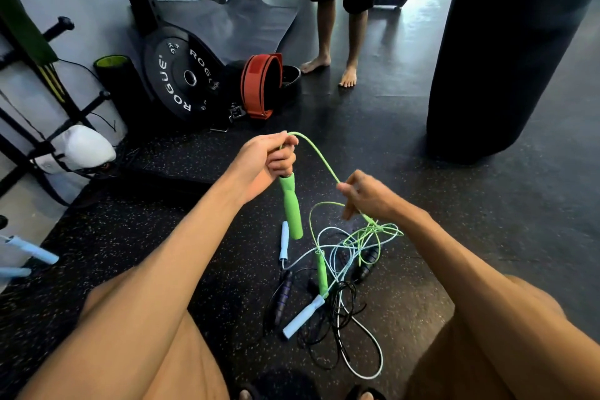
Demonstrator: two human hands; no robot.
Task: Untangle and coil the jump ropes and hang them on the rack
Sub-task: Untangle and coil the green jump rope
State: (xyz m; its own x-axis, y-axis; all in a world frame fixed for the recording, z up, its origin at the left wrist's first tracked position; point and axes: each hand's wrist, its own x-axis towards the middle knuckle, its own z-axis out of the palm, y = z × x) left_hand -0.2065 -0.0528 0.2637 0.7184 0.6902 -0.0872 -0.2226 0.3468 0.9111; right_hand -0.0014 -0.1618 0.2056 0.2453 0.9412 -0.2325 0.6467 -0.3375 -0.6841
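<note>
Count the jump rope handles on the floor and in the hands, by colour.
Green handles: 2 (one held in the left hand)
Light blue handles: 2
Dark handles: 2
Total: 6

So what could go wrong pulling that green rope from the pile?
Pulling may tighten the tangle: the thin green cord pinched by the right hand runs into a knot of green and pale blue loops. While the left hand grips one green foam handle, the other green handle lies in the pile and could snag.
</note>
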